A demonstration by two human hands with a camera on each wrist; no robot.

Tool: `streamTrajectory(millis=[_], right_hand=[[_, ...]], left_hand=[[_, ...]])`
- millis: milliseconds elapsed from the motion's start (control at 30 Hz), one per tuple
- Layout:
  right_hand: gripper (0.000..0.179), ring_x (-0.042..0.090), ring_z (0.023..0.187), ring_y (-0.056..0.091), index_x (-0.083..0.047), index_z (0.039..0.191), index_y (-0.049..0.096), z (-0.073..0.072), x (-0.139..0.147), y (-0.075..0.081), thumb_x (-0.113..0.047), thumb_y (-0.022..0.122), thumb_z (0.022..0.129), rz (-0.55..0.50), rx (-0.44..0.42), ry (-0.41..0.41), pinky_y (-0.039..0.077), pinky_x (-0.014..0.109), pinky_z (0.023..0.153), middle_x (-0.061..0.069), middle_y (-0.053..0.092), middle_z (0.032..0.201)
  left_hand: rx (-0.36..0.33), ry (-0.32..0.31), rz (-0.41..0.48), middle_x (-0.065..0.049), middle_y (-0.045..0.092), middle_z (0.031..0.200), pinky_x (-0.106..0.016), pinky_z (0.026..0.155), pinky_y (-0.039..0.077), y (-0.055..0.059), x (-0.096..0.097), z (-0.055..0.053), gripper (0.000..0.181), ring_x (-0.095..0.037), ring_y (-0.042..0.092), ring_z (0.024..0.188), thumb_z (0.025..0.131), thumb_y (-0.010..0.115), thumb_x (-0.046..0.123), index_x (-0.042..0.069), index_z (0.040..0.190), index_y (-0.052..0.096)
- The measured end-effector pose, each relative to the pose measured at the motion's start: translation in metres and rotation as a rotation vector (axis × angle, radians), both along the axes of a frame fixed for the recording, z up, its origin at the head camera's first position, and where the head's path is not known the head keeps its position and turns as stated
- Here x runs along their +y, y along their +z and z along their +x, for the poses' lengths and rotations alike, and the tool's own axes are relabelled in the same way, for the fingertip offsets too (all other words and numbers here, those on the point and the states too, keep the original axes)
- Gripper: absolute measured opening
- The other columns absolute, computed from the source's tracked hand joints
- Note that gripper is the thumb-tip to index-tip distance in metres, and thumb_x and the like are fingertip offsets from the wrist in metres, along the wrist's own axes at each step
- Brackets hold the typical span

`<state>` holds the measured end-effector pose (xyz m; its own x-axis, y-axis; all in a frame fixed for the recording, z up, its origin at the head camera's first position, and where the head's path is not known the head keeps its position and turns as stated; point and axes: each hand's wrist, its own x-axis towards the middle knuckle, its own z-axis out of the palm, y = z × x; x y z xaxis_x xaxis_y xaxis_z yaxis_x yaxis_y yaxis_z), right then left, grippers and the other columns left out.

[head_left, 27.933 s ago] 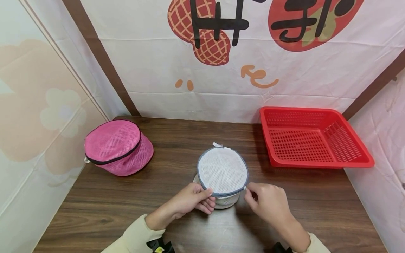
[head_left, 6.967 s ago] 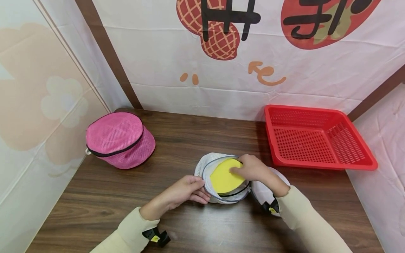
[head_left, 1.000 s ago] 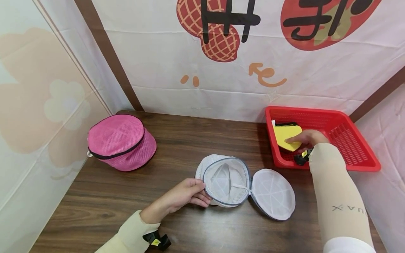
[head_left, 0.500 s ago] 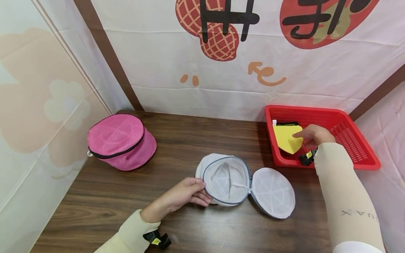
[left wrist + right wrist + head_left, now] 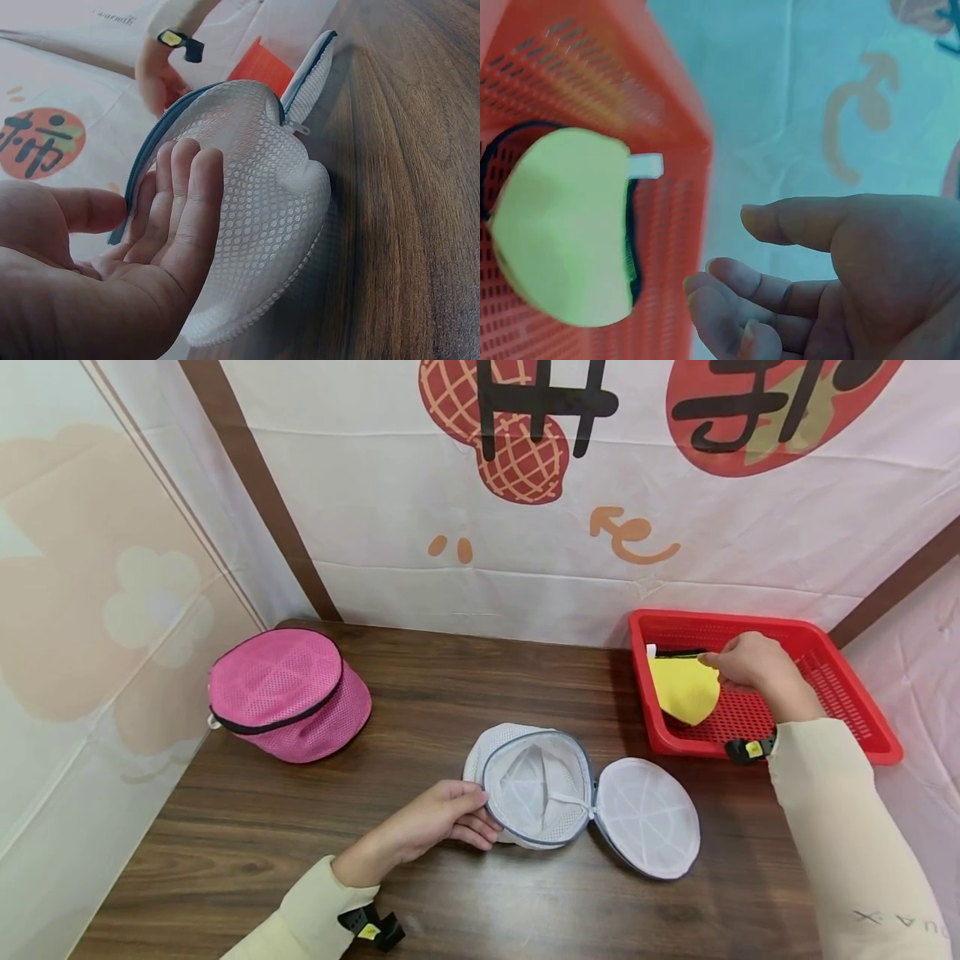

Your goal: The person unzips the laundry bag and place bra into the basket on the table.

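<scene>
My left hand point(image 5: 447, 817) pinches the grey-blue zip rim of a white mesh laundry bag point(image 5: 483, 752) between thumb and fingers. The bag's round lid point(image 5: 648, 818) is folded out flat to the right, and its inside shows bare mesh and a white strap. In the red plastic basket point(image 5: 888, 752) lies a yellow rounded, cup-like fabric piece point(image 5: 681, 689) with a black band point(image 5: 635, 247) and a white tag point(image 5: 646, 166). Above the basket hovers my right hand point(image 5: 753, 662), beside the yellow piece; the right wrist view shows thumb and fingers apart with nothing between them.
A pink mesh laundry bag point(image 5: 277, 685) with a black zip stands at the back left of the wooden table point(image 5: 420, 685), its lid closed. A printed cloth backdrop point(image 5: 360, 510) hangs behind the table, with pale cloth walls at both sides.
The white bag has been unzipped and the yellow piece moved from it into the basket. In the last second my right hand let it go and rose off it. My left hand stays put.
</scene>
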<state>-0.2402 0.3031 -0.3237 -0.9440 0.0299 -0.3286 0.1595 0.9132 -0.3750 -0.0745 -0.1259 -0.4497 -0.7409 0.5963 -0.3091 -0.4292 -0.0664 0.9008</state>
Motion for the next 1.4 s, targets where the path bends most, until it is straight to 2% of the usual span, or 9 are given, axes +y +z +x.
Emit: streamTrajectory(millis=[167,367,533,600,733,900,1033,1167,1400], right_hand=[[0.042,0.029,0.078,0.061,-0.006,0.076,0.062,0.017,-0.018,0.013,-0.042,0.064,0.098,0.033,0.061,0.075,0.053,0.033,0.059,0.013,0.068,0.082],[0.038,0.023,0.066,0.057,-0.001,0.089,0.066,0.043,-0.047,0.019,-0.038,0.068,0.096,0.048,0.144,0.163,0.047,0.031,0.053,0.007,0.061,0.069],[0.03,0.02,0.058,0.049,-0.006,0.08,0.064,0.065,-0.073,0.02,-0.033,0.071,0.094,0.071,0.196,0.233,0.041,0.031,0.051,0.004,0.053,0.06],[0.028,0.02,0.06,0.05,-0.007,0.081,0.067,0.073,-0.081,0.018,-0.032,0.072,0.094,0.067,0.194,0.261,0.042,0.03,0.053,0.003,0.055,0.062],[0.026,0.019,0.063,0.055,-0.008,0.084,0.071,0.088,-0.095,0.005,-0.032,0.071,0.096,0.036,0.115,0.339,0.047,0.03,0.056,0.002,0.061,0.065],[0.025,0.015,0.06,0.058,-0.011,0.086,0.072,0.105,-0.111,-0.022,-0.033,0.068,0.098,-0.035,-0.045,0.412,0.051,0.03,0.056,0.002,0.062,0.065],[0.025,0.015,0.057,0.059,-0.011,0.088,0.072,0.121,-0.12,-0.044,-0.032,0.066,0.1,-0.072,-0.147,0.425,0.052,0.03,0.055,0.0,0.061,0.063],[0.033,0.015,0.052,0.059,-0.011,0.079,0.068,0.135,-0.125,-0.061,-0.036,0.062,0.102,-0.088,-0.204,0.447,0.051,0.03,0.05,0.001,0.06,0.06],[0.047,0.018,0.05,0.059,-0.01,0.078,0.065,0.152,-0.127,-0.08,-0.051,0.058,0.1,-0.104,-0.332,0.427,0.048,0.029,0.044,0.003,0.059,0.062]], left_hand=[[0.012,-0.004,0.006,-0.012,0.071,0.09,-0.032,0.076,0.063,0.0,-0.001,-0.001,0.025,-0.016,0.07,0.079,0.107,0.043,0.01,-0.008,0.101,0.06],[0.023,-0.006,0.002,-0.014,0.071,0.092,-0.032,0.076,0.063,-0.001,-0.001,-0.001,0.024,-0.017,0.07,0.08,0.107,0.047,0.013,-0.007,0.102,0.059],[0.028,-0.005,-0.001,-0.015,0.071,0.093,-0.033,0.077,0.063,-0.002,-0.001,-0.001,0.024,-0.018,0.07,0.081,0.107,0.049,0.014,-0.007,0.103,0.059],[0.032,-0.003,-0.004,-0.015,0.071,0.093,-0.033,0.077,0.063,-0.002,-0.001,0.0,0.025,-0.018,0.07,0.082,0.107,0.049,0.015,-0.007,0.104,0.059],[0.045,0.0,-0.015,-0.013,0.071,0.093,-0.032,0.076,0.063,-0.002,-0.002,0.0,0.025,-0.017,0.069,0.082,0.107,0.048,0.015,-0.007,0.105,0.059],[0.065,0.001,-0.05,-0.013,0.071,0.093,-0.032,0.077,0.063,-0.003,-0.004,0.0,0.024,-0.02,0.07,0.085,0.107,0.049,0.016,-0.005,0.103,0.059],[0.103,0.002,-0.093,-0.011,0.072,0.095,-0.042,0.086,0.061,-0.004,-0.005,0.0,0.025,-0.024,0.071,0.092,0.107,0.05,0.017,-0.005,0.103,0.061],[0.143,0.006,-0.101,-0.009,0.072,0.096,-0.051,0.097,0.055,-0.006,-0.005,0.0,0.024,-0.022,0.07,0.096,0.107,0.05,0.017,-0.003,0.101,0.063],[0.17,0.004,-0.061,-0.006,0.072,0.095,-0.047,0.101,0.053,-0.009,-0.007,0.001,0.02,-0.016,0.069,0.094,0.106,0.05,0.014,0.001,0.097,0.063]])
